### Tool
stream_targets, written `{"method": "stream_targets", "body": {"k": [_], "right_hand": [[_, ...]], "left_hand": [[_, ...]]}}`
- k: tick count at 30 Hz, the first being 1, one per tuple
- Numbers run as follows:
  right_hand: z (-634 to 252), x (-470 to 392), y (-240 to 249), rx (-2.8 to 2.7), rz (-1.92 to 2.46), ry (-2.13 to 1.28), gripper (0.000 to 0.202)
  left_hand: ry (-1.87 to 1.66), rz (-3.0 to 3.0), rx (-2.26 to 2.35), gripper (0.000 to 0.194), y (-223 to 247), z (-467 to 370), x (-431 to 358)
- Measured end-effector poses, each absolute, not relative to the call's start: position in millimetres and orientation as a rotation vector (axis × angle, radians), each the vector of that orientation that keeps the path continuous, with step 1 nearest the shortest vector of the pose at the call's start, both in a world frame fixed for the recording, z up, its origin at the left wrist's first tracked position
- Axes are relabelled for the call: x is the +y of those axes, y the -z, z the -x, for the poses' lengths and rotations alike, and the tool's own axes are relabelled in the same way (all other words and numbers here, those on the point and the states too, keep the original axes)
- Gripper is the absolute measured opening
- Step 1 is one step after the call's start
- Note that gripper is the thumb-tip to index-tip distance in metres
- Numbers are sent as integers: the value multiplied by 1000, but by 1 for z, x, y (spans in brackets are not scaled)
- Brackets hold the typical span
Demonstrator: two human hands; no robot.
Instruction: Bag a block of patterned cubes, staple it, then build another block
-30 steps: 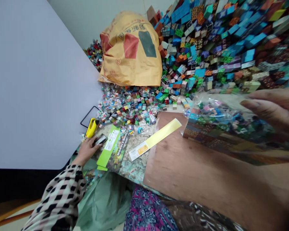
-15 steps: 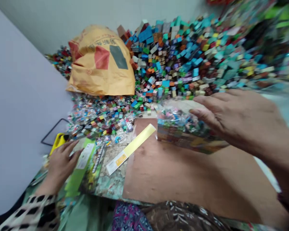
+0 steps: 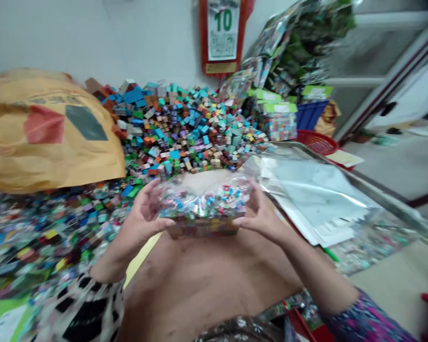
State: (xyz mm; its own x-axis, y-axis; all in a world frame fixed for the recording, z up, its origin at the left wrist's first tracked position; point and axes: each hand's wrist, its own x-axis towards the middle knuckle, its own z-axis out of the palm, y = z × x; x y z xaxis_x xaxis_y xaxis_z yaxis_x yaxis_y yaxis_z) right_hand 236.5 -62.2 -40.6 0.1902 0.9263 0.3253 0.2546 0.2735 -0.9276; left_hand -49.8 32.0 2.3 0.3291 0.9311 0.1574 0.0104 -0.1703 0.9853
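Note:
A clear-wrapped package of small colourful pieces (image 3: 203, 204) lies at the far part of the brown board (image 3: 199, 275). My left hand (image 3: 142, 213) grips its left end, with the thumb along the near side. At its right end my right hand (image 3: 260, 213) holds on in the same way. Part of a yellow strip (image 3: 141, 259) shows below my left wrist. Blur hides the details of the pieces inside the wrap.
Piles of colourful blocks (image 3: 185, 123) spread behind and left of the board. A yellow bag (image 3: 92, 161) rests on them. Clear plastic sheets (image 3: 314, 190) lie to the right, near a red basket (image 3: 316, 142). A calendar (image 3: 224, 33) hangs on the wall.
My left hand has moved from the green-topped packaging at the left to the package, taking its left end. My right hand now grips the right end. The view has swung to the right.

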Motion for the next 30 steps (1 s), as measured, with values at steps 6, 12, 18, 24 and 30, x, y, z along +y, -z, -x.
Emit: {"method": "stream_targets", "body": {"k": [6,12,18,24,30], "right_hand": [[-216,-62,54,-1240,1072,-1053,83],[-225,-74,76,-988,1083,-1077,56],[-263,-79,68,-844,1105,-837,57],[-280,-85,83,-702,1254,-564,51],[-272,-84,100,-636,1358,-307,50]], "left_hand": [[-1179,-1189,860,61,17,16,43],[-1126,-1283,794,52,16,-8,48],[-1096,-1423,626,51,4,-69,61],[-863,-1549,714,94,33,-106,66],[-678,-1530,859,80,61,-93,47]]}}
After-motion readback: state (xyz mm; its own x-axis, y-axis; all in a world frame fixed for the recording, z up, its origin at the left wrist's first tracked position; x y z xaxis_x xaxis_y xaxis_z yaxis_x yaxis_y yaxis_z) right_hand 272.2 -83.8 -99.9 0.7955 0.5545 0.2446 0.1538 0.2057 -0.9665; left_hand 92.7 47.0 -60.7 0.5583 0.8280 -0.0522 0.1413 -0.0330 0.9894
